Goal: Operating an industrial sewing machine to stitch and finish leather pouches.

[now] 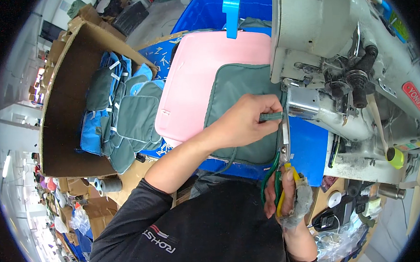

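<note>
A dark green fabric panel (238,90) with rounded, bound corners lies under the sewing machine's (323,46) head, partly over a pink plastic lid (189,80). My left hand (249,120) is closed over the panel, pinching a short end of green binding tape (270,116) beside the machine's metal arm. My right hand (288,198) grips scissors (284,151) with one green and one yellow handle, grey padding wrapped about the yellow one. The blades point away from me along the panel's right edge, close to the tape. Whether they touch it I cannot tell.
At left stands an open cardboard box (62,123), with a pile of green and blue panels (136,115) beside and in it. A blue bin (204,9) is behind the lid. A blue clamp (232,13) hangs above. Thread spools (109,184) sit at lower left.
</note>
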The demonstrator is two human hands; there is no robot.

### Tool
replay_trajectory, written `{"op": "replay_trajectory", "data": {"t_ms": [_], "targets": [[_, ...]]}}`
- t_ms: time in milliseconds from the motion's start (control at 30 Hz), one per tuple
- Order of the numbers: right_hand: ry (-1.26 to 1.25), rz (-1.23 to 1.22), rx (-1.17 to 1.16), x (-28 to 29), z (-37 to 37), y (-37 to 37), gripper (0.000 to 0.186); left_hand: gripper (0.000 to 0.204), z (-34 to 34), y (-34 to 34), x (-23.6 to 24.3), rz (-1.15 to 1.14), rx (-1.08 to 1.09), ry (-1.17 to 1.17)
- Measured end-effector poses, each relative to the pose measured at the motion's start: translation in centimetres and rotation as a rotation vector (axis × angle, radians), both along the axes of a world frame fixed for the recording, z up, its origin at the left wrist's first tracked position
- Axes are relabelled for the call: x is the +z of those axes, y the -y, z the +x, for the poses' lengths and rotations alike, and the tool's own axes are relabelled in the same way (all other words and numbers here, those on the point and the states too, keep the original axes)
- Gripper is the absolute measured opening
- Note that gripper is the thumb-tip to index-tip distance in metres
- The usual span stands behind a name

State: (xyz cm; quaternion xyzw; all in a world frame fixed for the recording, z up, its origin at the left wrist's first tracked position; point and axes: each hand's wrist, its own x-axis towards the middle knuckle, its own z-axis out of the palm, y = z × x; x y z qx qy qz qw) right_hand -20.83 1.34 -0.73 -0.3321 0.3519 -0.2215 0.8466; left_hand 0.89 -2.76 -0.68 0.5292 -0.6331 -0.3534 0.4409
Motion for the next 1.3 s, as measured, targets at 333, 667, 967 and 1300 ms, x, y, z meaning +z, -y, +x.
{"op": "replay_trajectory", "data": {"t_ms": [333, 667, 967, 1300], "targets": [[-0.129, -0.06, 0.013, 0.1, -5.7, 3.8, 0.047, 0.018, 1.3, 0.5, 1.0, -0.159, 0.153, 0.288], [-0.36, -0.293, 0.352, 2.1, -5.8, 8.1, 0.047, 0.018, 1.0, 0.7, 1.0, -0.109, 0.07, 0.271], [-0.504, -0.381, 0.415, 3.0, -5.2, 8.7, 0.044, 0.023, 2.4, 2.1, 0.8, -0.265, 0.184, 0.623], [-0.53, -0.481, 0.475, 5.1, -5.1, 12.0, 0.042, 0.05, -4.0, -6.4, -0.3, -0.365, 0.129, 0.887]]}}
